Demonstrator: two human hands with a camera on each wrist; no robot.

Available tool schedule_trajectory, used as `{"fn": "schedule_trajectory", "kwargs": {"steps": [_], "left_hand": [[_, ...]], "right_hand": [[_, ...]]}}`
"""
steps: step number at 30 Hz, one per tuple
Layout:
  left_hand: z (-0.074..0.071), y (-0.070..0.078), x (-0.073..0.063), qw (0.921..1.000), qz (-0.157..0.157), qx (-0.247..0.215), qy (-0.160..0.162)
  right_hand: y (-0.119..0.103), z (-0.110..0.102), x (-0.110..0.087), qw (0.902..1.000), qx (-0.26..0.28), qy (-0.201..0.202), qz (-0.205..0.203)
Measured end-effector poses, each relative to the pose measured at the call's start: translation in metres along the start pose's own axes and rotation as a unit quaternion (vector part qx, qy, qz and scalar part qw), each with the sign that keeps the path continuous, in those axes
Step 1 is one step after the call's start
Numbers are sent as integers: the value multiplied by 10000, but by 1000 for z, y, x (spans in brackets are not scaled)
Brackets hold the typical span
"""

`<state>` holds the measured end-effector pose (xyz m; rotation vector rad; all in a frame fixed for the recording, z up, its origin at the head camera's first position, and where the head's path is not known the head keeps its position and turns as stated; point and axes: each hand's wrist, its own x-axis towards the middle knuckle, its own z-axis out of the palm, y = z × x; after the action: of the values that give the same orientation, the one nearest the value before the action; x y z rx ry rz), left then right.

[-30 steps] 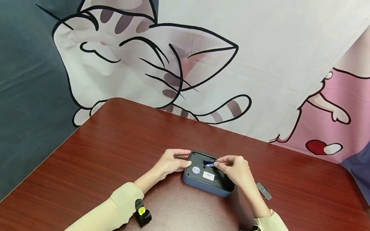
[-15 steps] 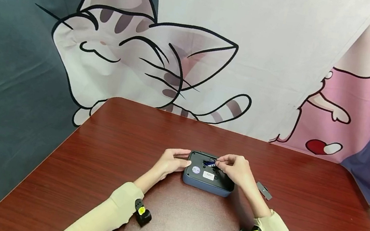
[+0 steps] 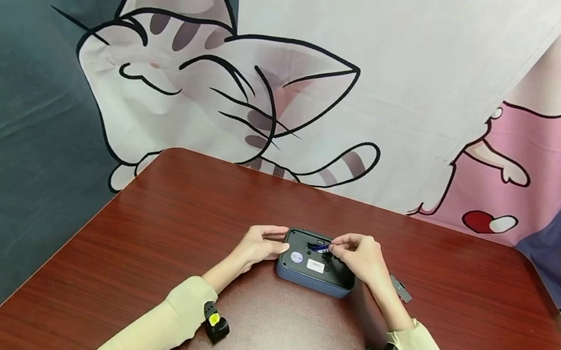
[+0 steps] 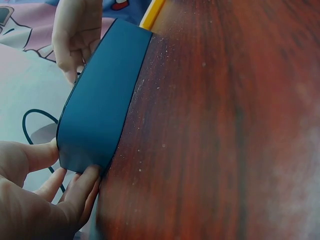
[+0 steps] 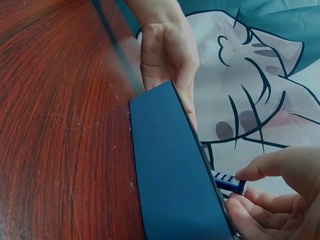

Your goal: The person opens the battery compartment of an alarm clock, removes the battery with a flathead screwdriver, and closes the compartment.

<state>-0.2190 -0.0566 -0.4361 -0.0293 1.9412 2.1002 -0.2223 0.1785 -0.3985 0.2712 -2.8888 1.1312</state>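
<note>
A dark blue, rounded box-shaped device (image 3: 312,282) lies on the table with its black underside up. That side carries a round sticker, a white label and an uncovered battery compartment. My left hand (image 3: 258,247) grips the device's left end, thumb at the top rim and fingers along the end wall in the left wrist view. Between thumb and fingers, my right hand (image 3: 361,258) pinches the outer end of a blue-and-white battery (image 5: 227,182). The battery slants up out of the compartment, its lower end hidden behind the device's edge in the right wrist view.
A small grey battery cover (image 3: 401,289) lies on the red-brown wooden table (image 3: 184,215), right of the device and partly behind the right wrist. A printed cat curtain (image 3: 280,107) hangs behind the table's far edge.
The right hand has shifted slightly up and to the right with the battery, and more of the battery shows above the compartment. The left hand keeps its grip on the device.
</note>
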Motion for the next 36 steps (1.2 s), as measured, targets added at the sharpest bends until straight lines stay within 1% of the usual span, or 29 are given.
{"fn": "schedule_trajectory", "kwargs": {"steps": [7,16,24,30,36], "left_hand": [[0,1,0,10000,1,-8,-21],[0,1,-2,10000,-71,25,44],[0,1,-2,10000,-23,-14,48],[0,0,-1,10000,-25,65,70],[0,1,-1,9999,-49,20,89]], "right_hand": [[1,-5,-2,10000,67,50,-50],[4,-10,-7,9996,81,165,-224],[10,-19,-11,9995,180,263,-86],[12,-25,-17,9992,325,204,61],[17,-34,-22,9996,156,233,57]]}}
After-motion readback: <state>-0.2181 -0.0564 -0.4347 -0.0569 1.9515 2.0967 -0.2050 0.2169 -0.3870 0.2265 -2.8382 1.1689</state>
